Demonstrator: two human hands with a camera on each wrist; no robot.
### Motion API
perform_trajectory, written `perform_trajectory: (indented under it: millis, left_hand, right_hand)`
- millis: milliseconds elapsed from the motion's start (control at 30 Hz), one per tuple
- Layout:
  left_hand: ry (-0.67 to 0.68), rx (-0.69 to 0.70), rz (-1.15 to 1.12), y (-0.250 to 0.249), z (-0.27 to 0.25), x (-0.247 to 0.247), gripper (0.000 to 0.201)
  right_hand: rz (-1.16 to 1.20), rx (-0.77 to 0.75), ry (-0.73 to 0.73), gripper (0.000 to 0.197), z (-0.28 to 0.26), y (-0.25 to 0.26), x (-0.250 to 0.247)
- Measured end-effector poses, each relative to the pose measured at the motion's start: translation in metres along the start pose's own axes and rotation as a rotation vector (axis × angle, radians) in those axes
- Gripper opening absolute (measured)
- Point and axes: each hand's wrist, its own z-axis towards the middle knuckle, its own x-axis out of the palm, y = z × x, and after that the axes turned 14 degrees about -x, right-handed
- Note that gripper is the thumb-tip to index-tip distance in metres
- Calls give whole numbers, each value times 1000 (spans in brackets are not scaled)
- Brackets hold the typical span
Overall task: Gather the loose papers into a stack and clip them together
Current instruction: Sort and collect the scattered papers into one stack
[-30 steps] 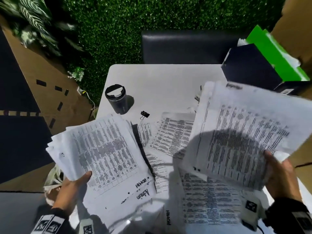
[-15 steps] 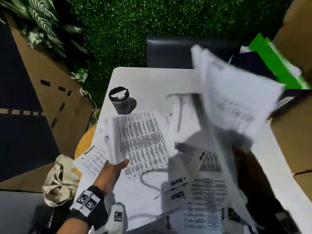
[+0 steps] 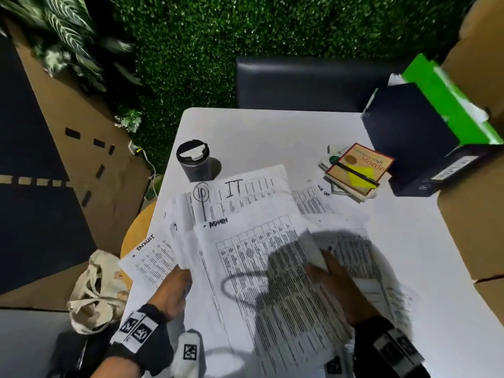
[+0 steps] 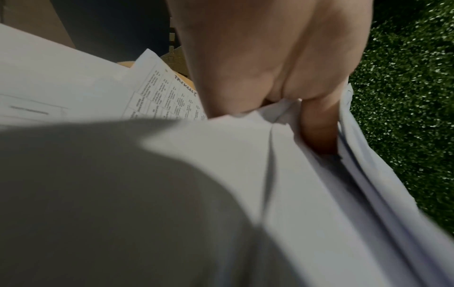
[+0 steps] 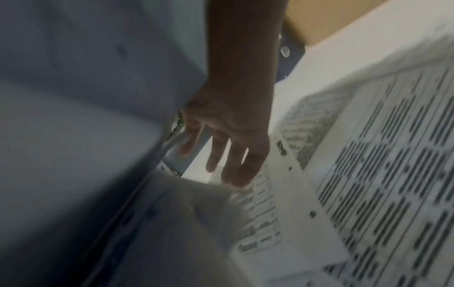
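Note:
A loose pile of printed papers lies fanned out on the white table, some sheets hanging over its left edge. My left hand holds the pile at its left side. The left wrist view shows its fingers tucked in between sheets. My right hand lies on the right part of the pile, where its straight, spread fingers reach under a lifted sheet edge. Printed sheets lie beside it. No clip is in view.
A black lidded cup stands just behind the pile. At back right are a few books with a pen and a yellow note, a dark binder and a green folder. A cardboard box borders the right edge, and a cloth bag lies lower left.
The batch my right hand held has swung over and come down onto the left batch, forming one pile. My right hand has let go and now lies flat. The binder clip is no longer visible.

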Motion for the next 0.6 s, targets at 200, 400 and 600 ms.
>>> perform_trajectory:
  millis: [200,400,600]
  left_hand:
    - [-84,-83,-186,9,4,-29,68]
    - [-225,61,122,18,-7,-66,65]
    - [-522,180,221,20,-52,-114,38]
  right_hand:
    - [64,-17,158,9,17,-11,39]
    - [-17,-140,268,25,46,-15,68]
    - [-766,-166,26,65,131,-32,16]
